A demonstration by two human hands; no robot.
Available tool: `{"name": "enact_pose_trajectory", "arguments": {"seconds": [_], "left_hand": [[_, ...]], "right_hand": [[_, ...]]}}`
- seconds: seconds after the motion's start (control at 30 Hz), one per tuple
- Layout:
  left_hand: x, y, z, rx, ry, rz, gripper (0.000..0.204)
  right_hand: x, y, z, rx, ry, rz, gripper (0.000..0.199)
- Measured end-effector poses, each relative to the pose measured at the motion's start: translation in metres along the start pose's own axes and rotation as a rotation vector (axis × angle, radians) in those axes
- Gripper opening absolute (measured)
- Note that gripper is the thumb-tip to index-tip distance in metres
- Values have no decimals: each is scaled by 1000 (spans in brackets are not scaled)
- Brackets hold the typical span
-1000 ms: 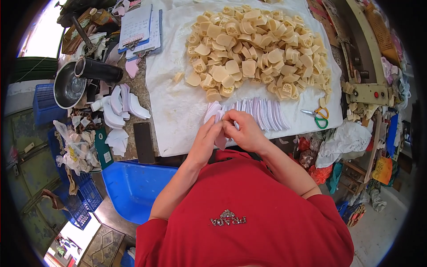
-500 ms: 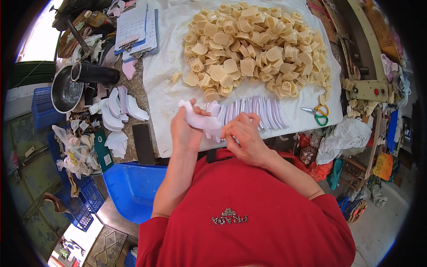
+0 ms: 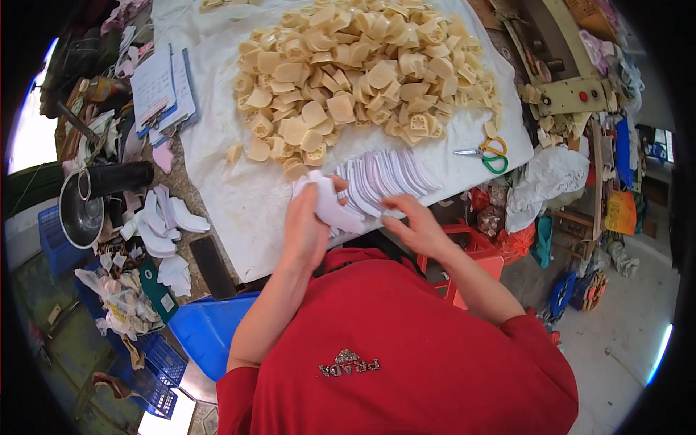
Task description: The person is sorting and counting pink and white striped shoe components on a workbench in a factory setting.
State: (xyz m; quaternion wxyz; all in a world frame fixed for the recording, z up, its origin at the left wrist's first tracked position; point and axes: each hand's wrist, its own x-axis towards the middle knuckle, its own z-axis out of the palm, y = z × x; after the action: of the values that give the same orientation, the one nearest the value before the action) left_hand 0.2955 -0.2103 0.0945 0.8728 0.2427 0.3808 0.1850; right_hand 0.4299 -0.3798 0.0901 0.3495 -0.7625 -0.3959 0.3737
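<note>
My left hand (image 3: 306, 225) is closed around a small stack of white, curved, padded cut-out pieces (image 3: 337, 210), held over the near edge of the table. Beside it, a long row of similar thin white and pale-lilac pieces (image 3: 388, 176) stands packed on edge on the white cloth. My right hand (image 3: 417, 226) is at the near side of that row, thumb and fingers apart, and nothing shows between them. Its fingertips are close to the row's lower edge; whether they touch it I cannot tell.
A large heap of cream moulded pieces (image 3: 362, 72) covers the cloth (image 3: 210, 156) beyond the row. Scissors (image 3: 486, 154) with green and yellow handles lie at the right. Clipboards (image 3: 163, 94), a phone-like dark slab (image 3: 212, 267) and more white cut-outs (image 3: 161, 225) sit left, above a blue tub (image 3: 206, 330).
The view has swung, so the table appears shifted left and tilted. My right hand has come away from the held pieces and its fingers have opened. My left hand keeps its hold.
</note>
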Motion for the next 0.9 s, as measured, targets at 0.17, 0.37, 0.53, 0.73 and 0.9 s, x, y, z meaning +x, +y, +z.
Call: {"name": "enact_pose_trajectory", "arguments": {"seconds": [0.17, 0.37, 0.53, 0.73, 0.9], "left_hand": [[6, -27, 22, 268, -233, 34, 41], [9, -1, -44, 559, 105, 74, 35], [6, 27, -126, 775, 475, 243, 31], [14, 51, -235, 1251, 1016, 419, 40], [27, 68, -202, 1107, 1441, 324, 55]], "right_hand": [[23, -21, 20, 341, 142, 154, 23], [31, 114, -60, -223, 314, 321, 21], [46, 193, -58, -603, 281, 415, 22], [38, 193, -50, -521, 446, 376, 26], [35, 185, -53, -454, 649, 361, 28]]}}
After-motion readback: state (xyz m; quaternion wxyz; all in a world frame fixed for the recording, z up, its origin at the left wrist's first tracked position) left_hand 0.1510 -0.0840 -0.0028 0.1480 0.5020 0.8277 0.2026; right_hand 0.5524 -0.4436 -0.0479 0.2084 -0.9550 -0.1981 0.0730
